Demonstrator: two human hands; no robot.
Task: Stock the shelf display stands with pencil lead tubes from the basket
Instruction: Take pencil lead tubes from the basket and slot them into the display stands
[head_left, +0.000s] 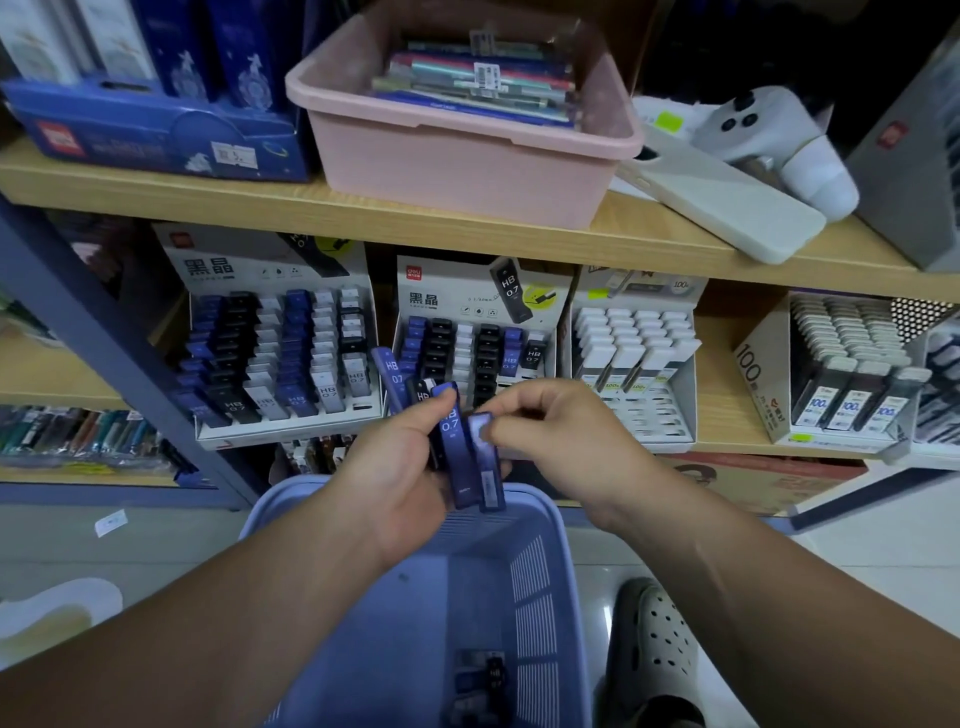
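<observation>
Saw a wooden shelf (467, 228) crossing the middle of the frame. Found the blue basket (535, 597) at lower centre and a pink tub (457, 171) on the shelf at upper centre. Noted a left display stand (280, 343) and a centre display stand (467, 306) beneath. Caught the left grip (405, 462) at centre curled round a fan of tubes (451, 436), and the right grip (561, 436) pinching the top of one blue tube (488, 467). Spotted loose tubes (483, 675), blurred, in the basket's bottom.

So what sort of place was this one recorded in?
Most likely a stationery shop aisle. Wooden shelves carry branded cardboard display stands packed with pencil lead tubes, a blue box bears a price sticker, and a blue basket holds more stock.
</observation>
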